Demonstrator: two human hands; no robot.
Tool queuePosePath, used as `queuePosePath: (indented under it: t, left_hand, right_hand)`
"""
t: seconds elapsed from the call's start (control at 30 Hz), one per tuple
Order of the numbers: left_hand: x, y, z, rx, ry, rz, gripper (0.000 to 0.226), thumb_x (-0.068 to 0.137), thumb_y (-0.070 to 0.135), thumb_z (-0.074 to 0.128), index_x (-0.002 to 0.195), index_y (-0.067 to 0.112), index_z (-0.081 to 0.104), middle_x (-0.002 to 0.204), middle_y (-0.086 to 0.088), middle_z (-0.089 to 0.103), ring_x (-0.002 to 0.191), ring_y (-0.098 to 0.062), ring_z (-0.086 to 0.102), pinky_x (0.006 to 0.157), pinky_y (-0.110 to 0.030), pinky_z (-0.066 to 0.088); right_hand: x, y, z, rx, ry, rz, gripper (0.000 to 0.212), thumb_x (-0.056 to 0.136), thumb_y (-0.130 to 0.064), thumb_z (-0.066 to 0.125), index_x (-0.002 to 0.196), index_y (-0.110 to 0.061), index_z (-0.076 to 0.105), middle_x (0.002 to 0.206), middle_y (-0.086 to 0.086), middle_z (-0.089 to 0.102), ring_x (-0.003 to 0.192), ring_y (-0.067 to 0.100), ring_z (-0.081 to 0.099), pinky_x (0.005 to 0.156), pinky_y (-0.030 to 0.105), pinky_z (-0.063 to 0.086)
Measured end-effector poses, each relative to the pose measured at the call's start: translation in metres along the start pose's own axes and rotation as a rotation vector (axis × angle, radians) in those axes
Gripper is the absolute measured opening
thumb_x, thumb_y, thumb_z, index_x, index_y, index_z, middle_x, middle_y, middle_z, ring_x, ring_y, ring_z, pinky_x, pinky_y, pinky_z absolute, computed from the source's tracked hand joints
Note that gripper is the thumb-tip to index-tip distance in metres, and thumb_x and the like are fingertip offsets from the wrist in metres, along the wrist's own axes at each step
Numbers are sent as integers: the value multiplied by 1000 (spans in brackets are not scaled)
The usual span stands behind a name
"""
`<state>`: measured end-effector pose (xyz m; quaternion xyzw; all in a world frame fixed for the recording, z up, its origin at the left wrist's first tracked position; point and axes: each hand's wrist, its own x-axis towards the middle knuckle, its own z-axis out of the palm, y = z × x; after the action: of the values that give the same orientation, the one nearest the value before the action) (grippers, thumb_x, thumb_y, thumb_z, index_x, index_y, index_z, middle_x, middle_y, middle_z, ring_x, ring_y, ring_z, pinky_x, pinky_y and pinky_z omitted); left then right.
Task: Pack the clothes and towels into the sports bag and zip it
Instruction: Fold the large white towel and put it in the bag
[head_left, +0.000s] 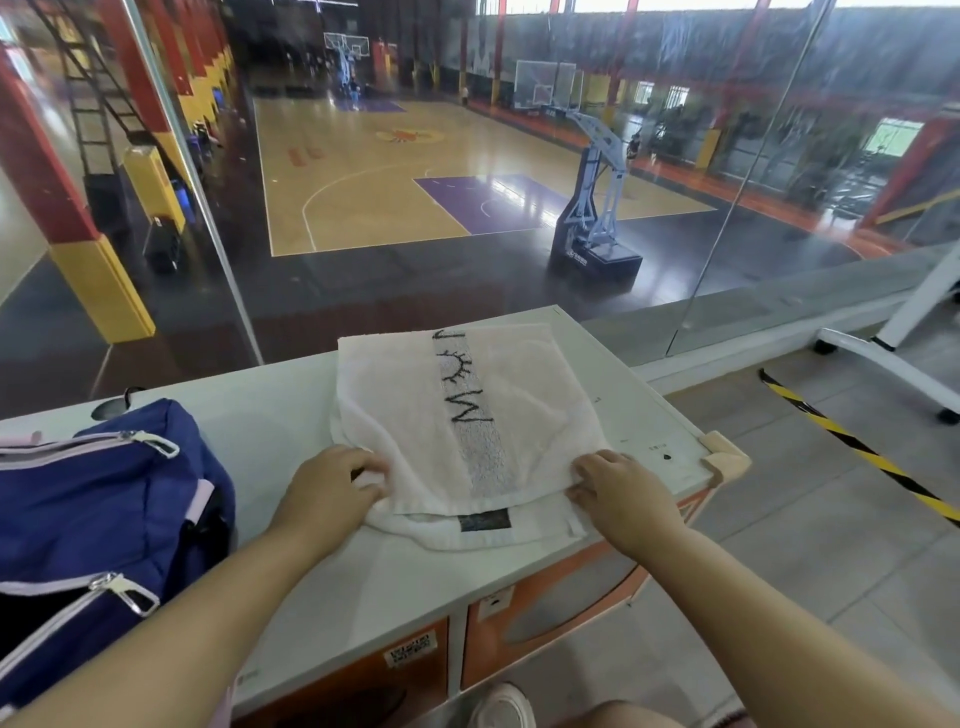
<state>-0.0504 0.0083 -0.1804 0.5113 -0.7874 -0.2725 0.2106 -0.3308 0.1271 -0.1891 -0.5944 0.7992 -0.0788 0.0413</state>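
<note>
A folded white towel with a dark lettered stripe lies on top of the white cabinet. My left hand pinches the towel's near left edge with curled fingers. At the near right corner my right hand grips the towel's top layer. The blue sports bag with pink trim and metal zip pulls sits at the left end of the cabinet top, its main zip open and a dark inside showing.
A glass wall rises just behind the cabinet, with a basketball court below. The cabinet's right corner has a padded guard. A white frame on castors and yellow-black floor tape lie to the right.
</note>
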Motion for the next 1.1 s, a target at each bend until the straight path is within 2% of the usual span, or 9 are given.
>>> queuePosePath:
  t: [0.1, 0.2, 0.33, 0.43, 0.57, 0.7, 0.8, 0.93, 1.1]
  left_hand:
    - [-6, 1, -3, -103, 134, 10, 26, 83, 13, 66, 109, 15, 67, 103, 6, 57, 95, -14, 55, 83, -22, 38]
    - [-10, 1, -14, -227, 208, 18, 36, 81, 15, 70, 115, 14, 63, 108, 4, 56, 92, -15, 58, 84, -27, 45]
    - [-14, -9, -24, -306, 69, 16, 69, 71, 12, 79, 133, 16, 47, 124, 4, 43, 90, -10, 62, 82, -27, 50]
    - [-21, -16, -22, -112, -107, 17, 92, 69, 16, 81, 144, 19, 27, 127, 12, 24, 98, -9, 57, 86, -27, 50]
    - [-26, -17, -15, 152, -144, 87, 84, 78, 24, 72, 145, 20, 22, 136, 10, 17, 101, -9, 49, 89, -26, 47]
    - [-21, -17, -16, 143, -75, 95, 60, 87, 22, 63, 140, 14, 36, 136, 4, 30, 95, -10, 47, 88, -25, 41]
    - [-17, -13, -18, 36, 0, 99, 50, 86, 15, 64, 133, 9, 47, 123, 2, 40, 93, -10, 48, 86, -21, 36]
    - [-9, -1, -32, -118, 56, 55, 45, 83, 12, 67, 126, 12, 54, 116, 2, 44, 87, -12, 53, 84, -22, 37]
    - [8, 8, -49, -201, -100, -78, 46, 80, 11, 69, 124, 16, 56, 117, -1, 55, 94, -17, 55, 86, -28, 40]
  right_hand:
    - [0, 1, 2, 2, 85, -14, 23, 93, -30, 48, 108, -18, 60, 103, -2, 63, 97, 21, 55, 76, 31, 42]
    - [-1, 2, 5, -45, 148, -33, 24, 91, -30, 46, 102, -21, 65, 96, -4, 66, 89, 21, 57, 75, 33, 43]
    - [1, -1, 4, -21, 241, -48, 18, 92, -21, 52, 92, -18, 70, 88, 0, 69, 81, 28, 62, 70, 37, 45]
    - [1, -6, 1, 63, 429, -90, 8, 83, -5, 65, 82, -12, 68, 76, 3, 70, 65, 30, 64, 60, 37, 47]
    - [-3, -10, -7, 39, 485, -235, 26, 69, 12, 62, 70, -13, 54, 59, -1, 58, 48, 21, 48, 54, 29, 38]
    - [-10, -5, -2, -62, 322, -338, 35, 56, 13, 74, 70, -18, 69, 79, -4, 70, 63, 22, 65, 56, 32, 48]
    - [-14, 0, 3, -89, 183, -304, 30, 65, -3, 78, 88, -21, 74, 92, -5, 71, 77, 20, 67, 61, 35, 54]
    - [-18, -2, 1, -30, 41, -203, 41, 86, -31, 61, 125, -19, 56, 127, -4, 53, 111, 21, 55, 92, 36, 47]
    - [-15, -7, -3, 13, 8, -112, 52, 88, -34, 59, 134, -18, 43, 136, -3, 40, 114, 20, 50, 94, 32, 44]
